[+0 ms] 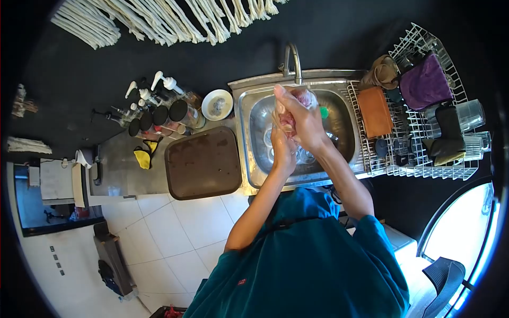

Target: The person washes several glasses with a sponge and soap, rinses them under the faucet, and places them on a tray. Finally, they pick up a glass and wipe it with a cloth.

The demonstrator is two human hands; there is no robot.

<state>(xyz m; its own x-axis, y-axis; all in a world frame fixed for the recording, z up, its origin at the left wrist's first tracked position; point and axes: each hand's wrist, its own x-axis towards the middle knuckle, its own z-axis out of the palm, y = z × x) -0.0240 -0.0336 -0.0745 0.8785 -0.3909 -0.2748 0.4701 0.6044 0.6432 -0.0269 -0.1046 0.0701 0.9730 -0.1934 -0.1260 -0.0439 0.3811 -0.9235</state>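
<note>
Over the metal sink (347, 143), both of my hands are closed around a clear, shiny container with reddish patches (288, 123); its exact kind is hard to make out. My left hand (283, 149) grips it from below and the left. From the right, my right hand (307, 123) wraps round its upper part, thumb pointing up. The fingers partly cover it. Beneath my hands, clear glass-like items (305, 156) lie in the basin, largely hidden. A green round thing (324, 112) shows just right of my right hand. Behind the hands rises the curved faucet (293, 58).
Left of the sink lies a brown tray (203, 164), with a white bowl (217, 105), several dark-lidded jars (179, 110) and pump bottles (168, 84) behind it. A wire dish rack (416, 159) on the right holds glasses (471, 115), a purple cloth (426, 82) and an orange-brown item (375, 111).
</note>
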